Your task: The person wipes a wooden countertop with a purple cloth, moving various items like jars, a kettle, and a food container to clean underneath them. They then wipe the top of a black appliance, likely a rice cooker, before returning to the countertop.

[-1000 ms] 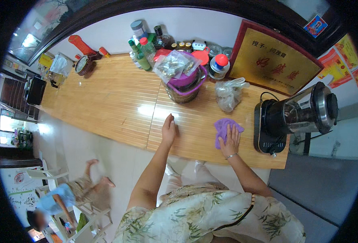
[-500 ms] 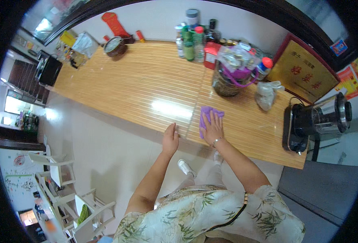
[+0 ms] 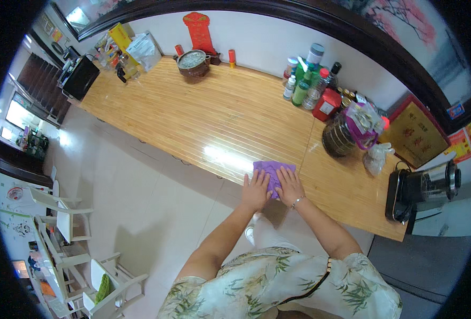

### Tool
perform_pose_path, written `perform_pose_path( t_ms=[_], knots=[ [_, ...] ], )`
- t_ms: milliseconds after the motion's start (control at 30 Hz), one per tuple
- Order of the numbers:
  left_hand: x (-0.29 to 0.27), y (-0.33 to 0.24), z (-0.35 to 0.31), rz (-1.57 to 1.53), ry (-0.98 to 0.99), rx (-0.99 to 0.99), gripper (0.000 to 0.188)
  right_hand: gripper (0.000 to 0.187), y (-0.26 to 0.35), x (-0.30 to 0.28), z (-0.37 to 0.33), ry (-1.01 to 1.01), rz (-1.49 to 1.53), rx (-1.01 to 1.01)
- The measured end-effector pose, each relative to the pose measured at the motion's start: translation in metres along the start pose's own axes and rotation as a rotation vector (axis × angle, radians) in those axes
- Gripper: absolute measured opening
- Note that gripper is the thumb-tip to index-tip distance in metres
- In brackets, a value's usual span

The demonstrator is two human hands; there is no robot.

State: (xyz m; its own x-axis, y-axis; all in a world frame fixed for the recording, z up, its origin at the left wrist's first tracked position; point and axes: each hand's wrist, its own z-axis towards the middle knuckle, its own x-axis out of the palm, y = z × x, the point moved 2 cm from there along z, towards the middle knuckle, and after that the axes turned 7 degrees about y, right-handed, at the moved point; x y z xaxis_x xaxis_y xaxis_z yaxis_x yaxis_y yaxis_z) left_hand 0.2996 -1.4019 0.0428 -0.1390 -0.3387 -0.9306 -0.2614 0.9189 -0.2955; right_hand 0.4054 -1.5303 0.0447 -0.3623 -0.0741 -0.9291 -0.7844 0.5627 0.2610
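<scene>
A purple cloth (image 3: 267,166) lies spread on the striped wooden counter (image 3: 193,106), close to its front edge. My left hand (image 3: 255,192) rests on the cloth's left part with its fingers stretched out. On the right part lies my right hand (image 3: 291,187), flat, fingers extended and pressing on the fabric; a bracelet circles that wrist. The two thumbs come near each other over the cloth. Neither hand is closed round it.
Bottles (image 3: 301,91), a red box (image 3: 326,103) and a large dark jar (image 3: 339,137) stand at the back right, beside a tied plastic bag (image 3: 377,158). A blender (image 3: 424,183) occupies the right end. Further left are a bowl (image 3: 194,64) and a black appliance (image 3: 80,78).
My left hand has come from the counter's edge onto the cloth. The right hand and cloth have moved left across the counter seam, and the view has shifted left.
</scene>
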Motion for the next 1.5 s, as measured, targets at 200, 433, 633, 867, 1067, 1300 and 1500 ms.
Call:
perform_pose_path(
  t_ms=[200, 433, 633, 867, 1067, 1300, 1500],
  knots=[
    [-0.015, 0.063, 0.036, 0.066, -0.006, 0.063, 0.067, 0.074, 0.026, 0.011, 0.062, 0.009, 0.023, 0.151],
    [-0.072, 0.171, 0.087, 0.097, 0.018, -0.019, 0.065, 0.075, 0.068, -0.022, 0.197, 0.053, 0.016, 0.083],
    [-0.097, 0.259, 0.086, 0.067, 0.03, -0.211, 0.066, 0.075, 0.131, -0.035, 0.296, 0.109, -0.048, -0.122],
    [-0.128, 0.374, 0.032, 0.03, 0.024, -0.479, 0.065, 0.075, 0.254, -0.022, 0.378, 0.121, -0.067, -0.339],
    [-0.157, 0.474, -0.009, -0.01, 0.012, -0.62, 0.062, 0.077, 0.364, -0.01, 0.442, 0.186, -0.093, -0.441],
    [-0.198, 0.626, -0.039, 0.025, -0.015, -0.687, 0.06, 0.078, 0.506, 0.006, 0.542, 0.21, -0.113, -0.445],
    [-0.224, 0.766, -0.057, -0.021, -0.074, -0.673, 0.059, 0.08, 0.625, 0.004, 0.621, 0.274, -0.148, -0.4]
  ],
)
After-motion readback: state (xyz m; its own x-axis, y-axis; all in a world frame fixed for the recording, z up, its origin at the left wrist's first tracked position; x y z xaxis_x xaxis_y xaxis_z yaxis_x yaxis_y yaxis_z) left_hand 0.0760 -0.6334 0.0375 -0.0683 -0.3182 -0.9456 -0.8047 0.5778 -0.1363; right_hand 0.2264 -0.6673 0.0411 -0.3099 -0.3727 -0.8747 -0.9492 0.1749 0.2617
